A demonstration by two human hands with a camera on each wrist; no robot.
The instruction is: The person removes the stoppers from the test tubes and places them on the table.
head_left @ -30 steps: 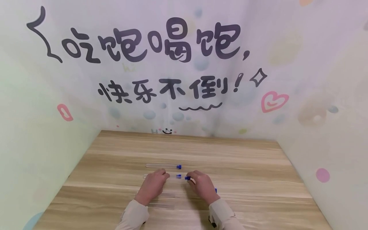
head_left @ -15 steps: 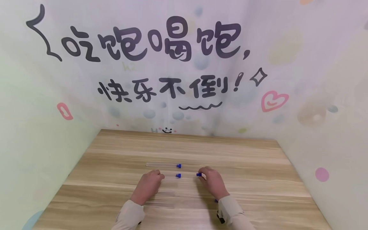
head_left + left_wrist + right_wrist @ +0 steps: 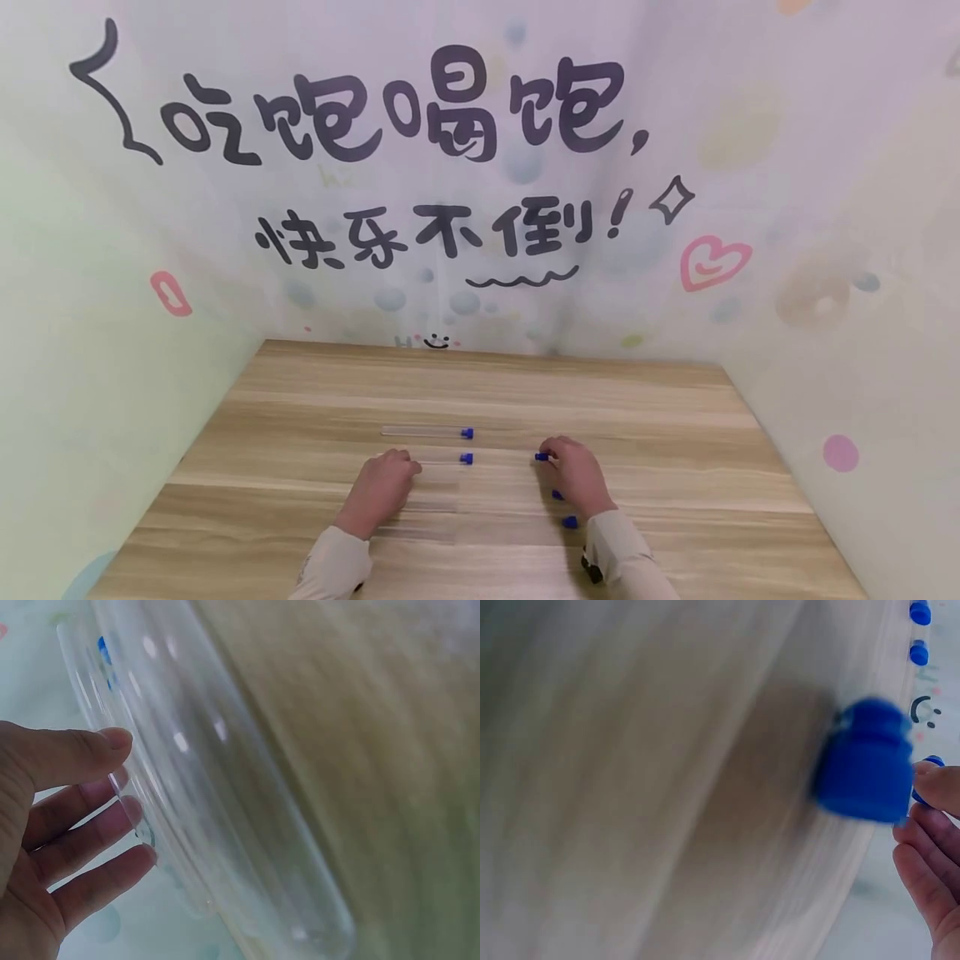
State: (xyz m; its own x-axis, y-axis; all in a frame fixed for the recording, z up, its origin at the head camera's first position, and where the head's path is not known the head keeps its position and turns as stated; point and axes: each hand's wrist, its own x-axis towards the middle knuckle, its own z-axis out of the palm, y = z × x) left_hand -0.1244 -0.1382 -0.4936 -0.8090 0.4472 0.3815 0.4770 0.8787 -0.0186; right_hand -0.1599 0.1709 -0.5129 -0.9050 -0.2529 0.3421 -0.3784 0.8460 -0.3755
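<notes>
R hand (image 3: 577,475) pinches a blue cap (image 3: 541,457) btwn thumb & fingers, at or just above the bench (image 3: 637,400), well apart from the tubes; L hand (image 3: 381,490) pinches a clear tube (image 3: 84,675), thumb on one side & fingers on the other, w/ no cap seen on it; step in hand is prob. parting caps from tubes, this cap & tube looking like a split pair; next move seems to call for the R hand to rest its cap in line w/ the loose caps (image 3: 571,522) & let go gently, the L hand to lay its tube flat near the bare tubes (image 3: 232,780); tubes look smooth & round, so a roll is the likely risk.

Counts, hands outward: 1 cap in R hand, 1 tube in L hand; 2 loose caps on the bench, just beside the R hand & nearer the person; 2 bare tubes lying by the L hand, faint in the head view, so that no. is less sure; 2 capped tubes (image 3: 423,431) farther out, lying side by side, caps pointing right; total approx. 5 tubes, 5 caps; beyond the bench, 1 wall w/ lettering (image 3: 450,225).
</notes>
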